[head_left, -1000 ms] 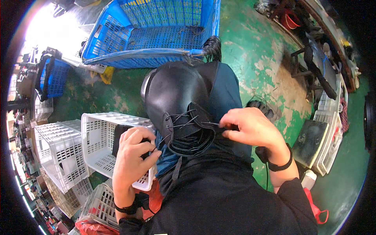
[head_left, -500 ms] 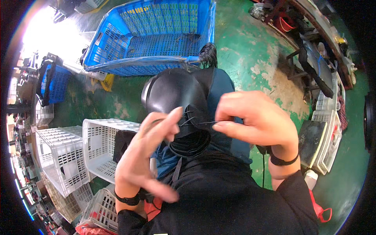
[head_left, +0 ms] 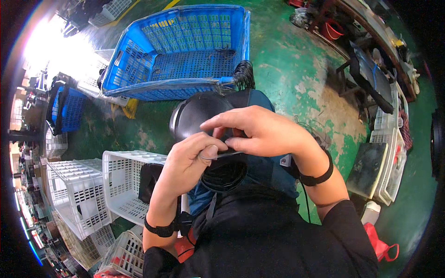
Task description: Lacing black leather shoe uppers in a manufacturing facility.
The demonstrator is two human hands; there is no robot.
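A black, rounded leather piece (head_left: 199,113), like a boxing glove, lies across my lap with its dark cuff opening (head_left: 225,176) toward me. My left hand (head_left: 187,160) is closed, its thumb and forefinger pinching a thin, pale, curved strand (head_left: 218,157); needle or thread, I cannot tell. From the right my right hand (head_left: 259,132) reaches over the piece. Its forefinger extends over the leather, and its thumb tip meets my left fingertips. What the right fingers grip is hidden. Both hands cover the seam between the rounded part and the cuff.
Ahead stands a large blue crate (head_left: 162,90), black cords (head_left: 243,75) hanging off its corner. White crates (head_left: 109,185) are stacked at my left. On the right are a dark stool (head_left: 371,83), a black board (head_left: 368,169) on white crates and a red bag (head_left: 380,243).
My right hand has moved left from drawing a thread out sideways and now meets my left hand. The left hand has gone from spread fingers to a pinch at the seam.
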